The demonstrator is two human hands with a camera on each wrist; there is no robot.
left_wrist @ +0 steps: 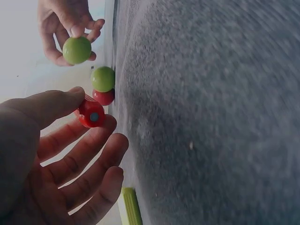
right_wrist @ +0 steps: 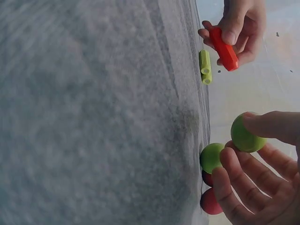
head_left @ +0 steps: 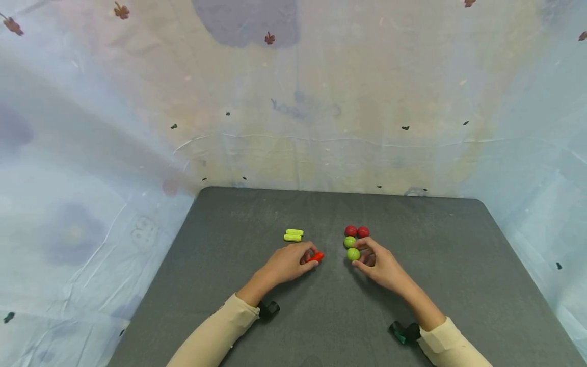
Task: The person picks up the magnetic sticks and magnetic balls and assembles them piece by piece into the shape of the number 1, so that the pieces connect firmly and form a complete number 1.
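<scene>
My left hand pinches a short red faceted stick between thumb and fingers. In the left wrist view, the end of that red stick shows a small grey-blue dot. On the other side, my right hand holds a green ball by thumb and fingertips. The right wrist view shows this held green ball above the table. Just beyond it a second green ball lies on the table. Two red balls rest side by side behind that one.
Two yellow-green ribbed sticks lie side by side past my left hand. The dark grey table has rounded far corners. A pale patterned sheet hangs behind it and along both sides. A black strap device sits on my left wrist.
</scene>
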